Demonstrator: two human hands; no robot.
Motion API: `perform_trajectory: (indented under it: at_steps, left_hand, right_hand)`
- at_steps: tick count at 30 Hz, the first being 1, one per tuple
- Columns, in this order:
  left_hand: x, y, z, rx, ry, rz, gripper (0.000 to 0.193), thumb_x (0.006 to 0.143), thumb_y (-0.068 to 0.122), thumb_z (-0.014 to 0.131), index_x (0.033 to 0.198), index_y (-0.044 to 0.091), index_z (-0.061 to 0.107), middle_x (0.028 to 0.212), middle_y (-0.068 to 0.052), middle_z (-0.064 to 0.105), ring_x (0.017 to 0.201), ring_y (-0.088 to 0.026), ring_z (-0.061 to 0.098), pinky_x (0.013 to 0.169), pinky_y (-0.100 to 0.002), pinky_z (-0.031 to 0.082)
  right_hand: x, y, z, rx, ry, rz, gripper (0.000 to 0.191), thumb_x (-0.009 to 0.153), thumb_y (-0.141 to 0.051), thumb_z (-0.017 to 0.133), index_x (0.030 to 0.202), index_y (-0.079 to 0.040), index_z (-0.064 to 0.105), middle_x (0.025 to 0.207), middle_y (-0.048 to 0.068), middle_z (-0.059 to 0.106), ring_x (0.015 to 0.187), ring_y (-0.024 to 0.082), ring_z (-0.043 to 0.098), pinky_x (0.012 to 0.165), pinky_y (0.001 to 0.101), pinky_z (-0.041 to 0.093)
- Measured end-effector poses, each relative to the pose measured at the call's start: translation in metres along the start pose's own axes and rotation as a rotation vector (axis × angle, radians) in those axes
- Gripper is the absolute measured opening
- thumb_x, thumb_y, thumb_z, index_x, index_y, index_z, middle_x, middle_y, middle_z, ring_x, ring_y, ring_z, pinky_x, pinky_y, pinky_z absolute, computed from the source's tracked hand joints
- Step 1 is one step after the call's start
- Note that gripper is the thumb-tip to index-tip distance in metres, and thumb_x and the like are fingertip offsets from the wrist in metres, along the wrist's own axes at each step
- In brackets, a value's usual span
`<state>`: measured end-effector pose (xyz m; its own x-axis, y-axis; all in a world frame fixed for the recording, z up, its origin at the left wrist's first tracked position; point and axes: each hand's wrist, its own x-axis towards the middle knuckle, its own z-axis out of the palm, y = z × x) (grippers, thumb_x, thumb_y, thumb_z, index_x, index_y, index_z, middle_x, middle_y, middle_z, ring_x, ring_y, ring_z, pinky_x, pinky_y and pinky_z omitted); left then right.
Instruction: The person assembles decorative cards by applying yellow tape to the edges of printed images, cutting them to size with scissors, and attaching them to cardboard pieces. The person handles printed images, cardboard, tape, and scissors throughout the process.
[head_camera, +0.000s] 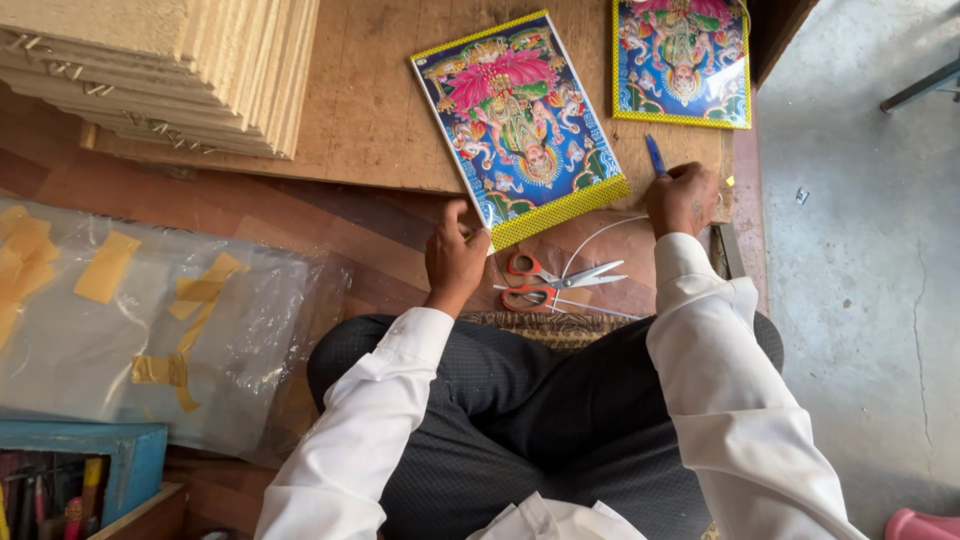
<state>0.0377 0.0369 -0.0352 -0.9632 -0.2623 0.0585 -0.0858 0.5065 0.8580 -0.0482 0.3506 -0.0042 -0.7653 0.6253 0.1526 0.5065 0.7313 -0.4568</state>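
Red-handled scissors (548, 283) lie open on the floor by the knees, just nearer than the colourful picture (520, 125). Left hand (455, 258) sits at the picture's near yellow corner, fingers curled onto its edge. Right hand (683, 198), right of the picture, fingers clenched round a blue pen (655, 155). The picture lies tilted on a plywood board (370, 110). A second picture (682, 60) lies beyond it to the right; a stack of thin boards (190, 70) far left of it.
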Motion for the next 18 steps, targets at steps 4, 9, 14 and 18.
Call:
perform_trajectory:
  at_steps: [4,9,14,18]
  left_hand:
    - [-0.004,0.005,-0.008,-0.001,-0.086,0.104,0.050,0.088,0.016,0.064,0.137,0.010,0.064,0.108,-0.017,0.071,0.095,-0.032,0.067,0.081,-0.042,0.053]
    - [0.005,0.003,-0.014,-0.188,-0.146,0.132,0.042,0.089,0.017,0.064,0.131,0.013,0.070,0.103,-0.015,0.075,0.089,-0.028,0.072,0.080,-0.038,0.056]
    - [0.008,0.001,-0.015,-0.186,-0.246,-0.090,0.051,0.084,0.013,0.057,0.133,0.019,0.068,0.084,-0.011,0.075,0.073,-0.022,0.070,0.073,-0.036,0.056]
    - [0.008,0.000,-0.016,-0.226,-0.222,-0.029,0.051,0.085,0.013,0.057,0.134,0.017,0.069,0.072,-0.013,0.068,0.063,-0.019,0.061,0.068,-0.035,0.053]
  right_hand:
    - [-0.010,-0.003,-0.007,-0.003,0.011,-0.088,0.013,0.086,-0.011,0.074,0.098,-0.007,0.074,0.097,0.015,0.074,0.092,0.036,0.069,0.082,0.0477,0.053]
    - [-0.069,-0.029,-0.018,0.675,-0.251,-0.452,0.035,0.093,0.004,0.061,0.128,-0.005,0.063,0.099,0.008,0.067,0.082,0.022,0.068,0.070,0.0377,0.056]
    - [-0.195,-0.048,-0.020,0.456,-0.486,-0.632,0.030,0.087,-0.002,0.069,0.117,-0.003,0.073,0.090,0.016,0.076,0.068,0.027,0.073,0.064,0.0383,0.057]
    - [-0.215,-0.064,-0.027,0.476,-0.425,-0.699,0.032,0.089,-0.001,0.067,0.121,-0.004,0.071,0.102,0.019,0.075,0.080,0.033,0.074,0.072,0.0398,0.058]
